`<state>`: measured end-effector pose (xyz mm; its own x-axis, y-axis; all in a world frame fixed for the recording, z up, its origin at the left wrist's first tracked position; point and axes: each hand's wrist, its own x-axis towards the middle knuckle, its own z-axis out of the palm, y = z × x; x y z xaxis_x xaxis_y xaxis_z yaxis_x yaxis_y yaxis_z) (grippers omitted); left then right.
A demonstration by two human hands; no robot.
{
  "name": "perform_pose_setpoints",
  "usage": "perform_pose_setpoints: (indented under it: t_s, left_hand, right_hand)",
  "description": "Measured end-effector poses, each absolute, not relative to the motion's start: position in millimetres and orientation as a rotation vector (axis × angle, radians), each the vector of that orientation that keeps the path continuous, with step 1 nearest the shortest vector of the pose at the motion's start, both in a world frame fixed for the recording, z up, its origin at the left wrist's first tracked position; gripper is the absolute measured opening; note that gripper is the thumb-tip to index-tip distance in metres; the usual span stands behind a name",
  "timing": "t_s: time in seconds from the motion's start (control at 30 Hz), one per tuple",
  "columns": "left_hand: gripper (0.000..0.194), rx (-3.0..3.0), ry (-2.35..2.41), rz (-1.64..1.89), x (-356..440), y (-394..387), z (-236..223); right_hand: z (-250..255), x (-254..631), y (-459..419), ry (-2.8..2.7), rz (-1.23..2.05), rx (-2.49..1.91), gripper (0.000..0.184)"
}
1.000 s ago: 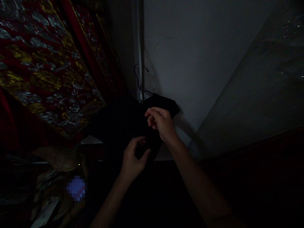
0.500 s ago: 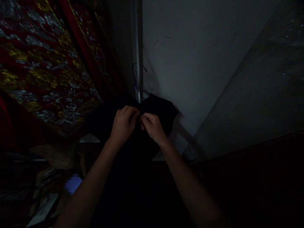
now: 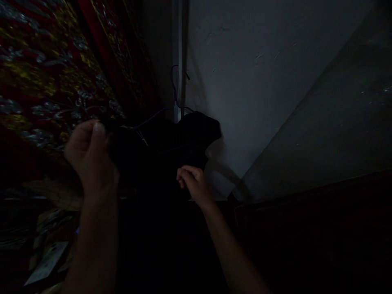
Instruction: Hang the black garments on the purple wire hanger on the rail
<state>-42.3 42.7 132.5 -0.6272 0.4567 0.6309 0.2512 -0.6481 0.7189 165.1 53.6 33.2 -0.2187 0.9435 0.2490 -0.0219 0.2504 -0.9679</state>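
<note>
A black garment (image 3: 162,163) hangs on a thin purple hanger (image 3: 174,87) in front of a pale vertical strip; its folds are hard to make out in the dark. Its left shoulder part is pinched by my left hand (image 3: 93,153), which pulls it outward, and the hanger's left arm shows bare there. Against the front of the cloth is my right hand (image 3: 192,179), its fingers curled together. Whether they grip a bit of the cloth is hidden.
A red fabric (image 3: 33,81) with gold and silver patterns covers the left. Behind the garment stands a whitish panel (image 3: 245,81). At the lower left, a pale flat card-like item (image 3: 47,261) lies among dim clutter.
My left hand has moved left and slightly up from the middle, drawing the garment's shoulder aside. My right hand has dropped lower. More of the hanger shows.
</note>
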Motion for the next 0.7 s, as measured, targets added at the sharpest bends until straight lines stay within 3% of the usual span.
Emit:
perform_pose_setpoints:
  t_s: [0.13,0.33,0.6,0.7]
  left_hand:
    - [0.011,0.475,1.042,2.267,-60,40,66]
    - [0.025,0.395,1.037,1.983,-2,23,-21]
    - [0.035,0.683,1.071,1.867,37,7,-20]
    - [0.028,0.849,1.043,1.831,49,-4,-6]
  right_hand:
    - [29,163,6,-1.411,1.301,-0.846,0.029]
    - [4,173,-10,-1.114,1.272,-0.964,0.036]
    - [-35,207,5,-0.965,0.907,-1.191,0.034]
    - [-32,200,-2,-1.251,0.851,-1.101,0.055]
